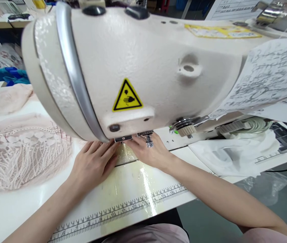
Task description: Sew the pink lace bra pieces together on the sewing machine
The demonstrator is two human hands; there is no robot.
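Observation:
A large cream sewing machine [138, 67] with a yellow warning sticker [127, 97] fills the upper view. Under its head, my left hand [94, 163] lies flat on the white table, fingers stretched toward the needle area. My right hand [150, 152] rests beside it with fingers extended under the presser foot [148, 139]. The machine head hides the fingertips of both hands and whatever lies beneath them. No fabric shows clearly between my hands.
Pink lace pieces [19, 152] are piled on the left of the white table [138, 189]. A printed ruler [123, 209] runs along the near edge. White cloth [234, 155] and a patterned sheet [272, 77] lie at the right.

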